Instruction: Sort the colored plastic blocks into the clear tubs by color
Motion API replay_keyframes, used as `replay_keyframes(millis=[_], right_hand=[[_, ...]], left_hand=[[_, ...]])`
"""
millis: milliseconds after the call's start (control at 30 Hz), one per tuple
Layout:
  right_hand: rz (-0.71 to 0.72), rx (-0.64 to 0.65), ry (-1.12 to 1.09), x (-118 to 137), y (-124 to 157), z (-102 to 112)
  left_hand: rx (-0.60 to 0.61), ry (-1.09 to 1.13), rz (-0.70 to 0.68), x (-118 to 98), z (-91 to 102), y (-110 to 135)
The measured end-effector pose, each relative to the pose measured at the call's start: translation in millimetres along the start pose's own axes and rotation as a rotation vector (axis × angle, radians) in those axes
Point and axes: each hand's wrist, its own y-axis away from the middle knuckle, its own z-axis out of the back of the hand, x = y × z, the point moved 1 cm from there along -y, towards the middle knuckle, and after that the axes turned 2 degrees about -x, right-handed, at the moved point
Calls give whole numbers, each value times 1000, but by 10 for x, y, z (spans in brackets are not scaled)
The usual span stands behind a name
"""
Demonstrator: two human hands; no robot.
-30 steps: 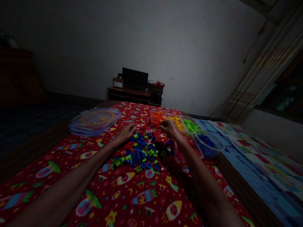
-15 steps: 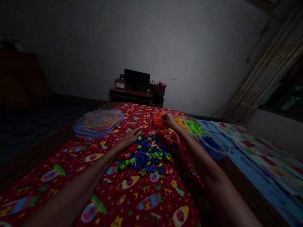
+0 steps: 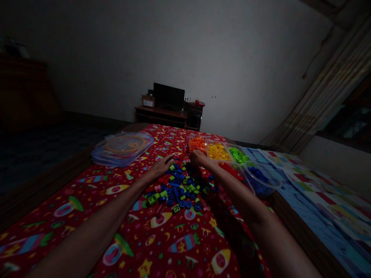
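Note:
A loose pile of toy building bricks [image 3: 182, 187], mostly blue and green with some red and pink, lies on the red patterned cloth [image 3: 156, 239]. My left hand [image 3: 162, 166] rests at the pile's far left edge, palm down with its fingers stretched out. Over the far right part of the pile is my right hand [image 3: 198, 158], bent downward, its fingertips hidden in shadow behind the hand. Just beyond it stands a clear container of orange bricks [image 3: 198, 144]. Yellow bricks [image 3: 218, 151] fill the container to its right.
Farther right are containers of green bricks [image 3: 238, 155], red bricks [image 3: 232, 172] and blue bricks [image 3: 257, 175]. Stacked clear lids [image 3: 123, 148] lie at the left. A monitor [image 3: 169, 96] stands on a low desk against the wall. Patchwork bedding [image 3: 319, 185] lies at the right.
My right hand has moved from over the orange container back toward me, to the far side of the brick pile. My left hand stays in about the same place.

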Motion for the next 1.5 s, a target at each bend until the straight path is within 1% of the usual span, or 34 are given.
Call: replay_keyframes(millis=[133,233,367,467,567,667,767,833,900,967,1033,1067,1100,1167,1267,1333,1400,1500], right_hand=[[38,1,-1,140,-237,38],[56,19,-6,298,-355,-39],[50,28,0,400,-356,-142],[40,8,-3,353,-261,-100],[36,-27,-9,243,-90,43],[10,-108,-35,88,167,226],[-37,-192,-59,-149,501,382],[-69,-219,-41,-351,739,455],[-125,-220,-11,-560,960,503],[-211,-197,13,-733,1145,531],[-296,-174,27,-828,1282,547],[-323,-171,29,-837,1332,552],[-336,-176,25,-818,1369,557],[-333,-218,0,-702,1409,567],[-269,-291,-95,-371,1400,562],[-172,-287,-190,-98,1356,526],[-70,-227,-247,162,1289,456],[12,-104,-202,437,1175,296]], left_hand=[[-53,28,20,-8,29,14],[-95,22,20,-7,48,18],[-98,5,20,-9,49,20],[-77,10,5,-19,42,26],[-66,4,12,-32,42,31],[-51,2,14,-43,43,30],[-42,-4,20,-47,43,24],[-40,-14,25,-52,42,24],[-36,-13,25,-61,41,29],[-33,-12,27,-69,38,38],[-31,-10,24,-69,36,43],[-30,-5,19,-68,38,41],[-30,2,12,-66,44,35],[-28,10,-9,-70,77,5],[-51,-29,-76,-134,182,-56],[-33,-67,-149,-226,262,-69],[47,-98,-223,-338,315,-25],[253,-170,-351,-485,306,171]])
